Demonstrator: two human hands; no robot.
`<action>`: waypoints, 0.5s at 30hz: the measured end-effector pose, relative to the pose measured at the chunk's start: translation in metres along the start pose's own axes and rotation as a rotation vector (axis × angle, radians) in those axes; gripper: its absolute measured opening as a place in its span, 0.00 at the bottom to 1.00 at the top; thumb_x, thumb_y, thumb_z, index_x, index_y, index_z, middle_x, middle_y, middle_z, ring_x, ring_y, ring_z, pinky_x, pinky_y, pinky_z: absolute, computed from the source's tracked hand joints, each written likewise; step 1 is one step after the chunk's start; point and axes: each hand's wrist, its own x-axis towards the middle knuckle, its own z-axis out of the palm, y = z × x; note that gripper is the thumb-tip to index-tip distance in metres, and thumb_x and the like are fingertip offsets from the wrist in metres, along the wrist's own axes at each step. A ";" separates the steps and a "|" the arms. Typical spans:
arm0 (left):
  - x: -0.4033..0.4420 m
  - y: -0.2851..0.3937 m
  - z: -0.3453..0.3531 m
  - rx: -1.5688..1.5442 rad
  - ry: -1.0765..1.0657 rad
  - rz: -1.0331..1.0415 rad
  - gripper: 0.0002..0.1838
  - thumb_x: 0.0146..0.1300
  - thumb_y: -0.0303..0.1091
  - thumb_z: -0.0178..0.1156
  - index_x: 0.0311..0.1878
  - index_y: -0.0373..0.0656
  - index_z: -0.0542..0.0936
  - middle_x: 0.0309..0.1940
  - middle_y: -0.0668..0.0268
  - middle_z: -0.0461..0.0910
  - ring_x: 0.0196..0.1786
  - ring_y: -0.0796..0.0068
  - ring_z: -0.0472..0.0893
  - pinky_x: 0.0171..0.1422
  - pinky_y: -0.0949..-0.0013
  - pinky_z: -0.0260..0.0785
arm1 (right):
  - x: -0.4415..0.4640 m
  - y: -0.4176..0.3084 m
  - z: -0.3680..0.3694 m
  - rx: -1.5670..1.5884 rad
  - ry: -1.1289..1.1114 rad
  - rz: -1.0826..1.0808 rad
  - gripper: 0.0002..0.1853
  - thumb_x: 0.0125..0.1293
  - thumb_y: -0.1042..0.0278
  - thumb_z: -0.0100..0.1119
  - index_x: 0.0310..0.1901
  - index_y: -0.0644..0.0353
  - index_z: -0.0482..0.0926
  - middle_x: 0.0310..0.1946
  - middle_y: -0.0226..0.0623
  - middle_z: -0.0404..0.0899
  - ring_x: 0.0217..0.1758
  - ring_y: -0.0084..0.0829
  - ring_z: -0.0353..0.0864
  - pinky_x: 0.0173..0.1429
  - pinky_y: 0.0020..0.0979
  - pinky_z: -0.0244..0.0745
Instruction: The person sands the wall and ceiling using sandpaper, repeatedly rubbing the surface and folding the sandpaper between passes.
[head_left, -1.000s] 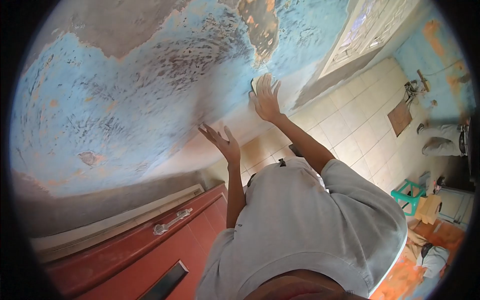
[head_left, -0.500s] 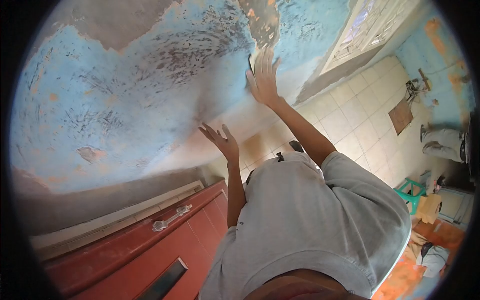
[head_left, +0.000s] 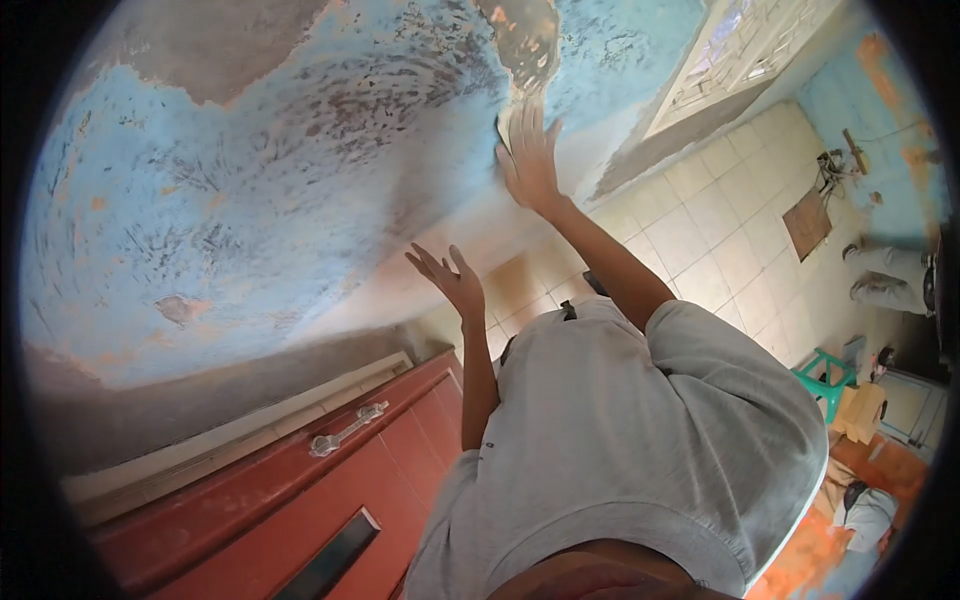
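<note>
My right hand [head_left: 532, 165] lies with its fingers stretched flat against the blue wall [head_left: 270, 200], just under a bare grey patch. Beneath its palm and fingers, the edge of a thin pale sheet that looks like sandpaper [head_left: 504, 130] shows; most of it is covered by the hand. Dark scuffs and worn plaster mark the wall's paint. My left hand [head_left: 455, 282] is raised near the wall's lower part, fingers spread, with nothing in it. Whether its fingertips touch the wall I cannot tell.
A red door [head_left: 390, 470] with a wrapped handle [head_left: 348, 428] stands at lower left. A window grille [head_left: 735, 55] is at upper right. Over the tiled floor [head_left: 700, 230] are a brown square piece [head_left: 807, 225], a green stool [head_left: 825, 380] and another person's legs [head_left: 890, 277].
The view has shifted slightly. My right hand stays on the wall at nearly the same spot beneath the grey patch. My left hand stays raised with spread fingers.
</note>
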 end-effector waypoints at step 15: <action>-0.003 0.009 0.012 -0.053 -0.051 -0.031 0.41 0.81 0.37 0.56 0.87 0.46 0.46 0.87 0.46 0.33 0.87 0.46 0.48 0.79 0.46 0.66 | -0.051 0.037 0.016 -0.138 -0.206 -0.060 0.36 0.80 0.54 0.48 0.78 0.74 0.57 0.79 0.64 0.55 0.85 0.62 0.49 0.77 0.81 0.41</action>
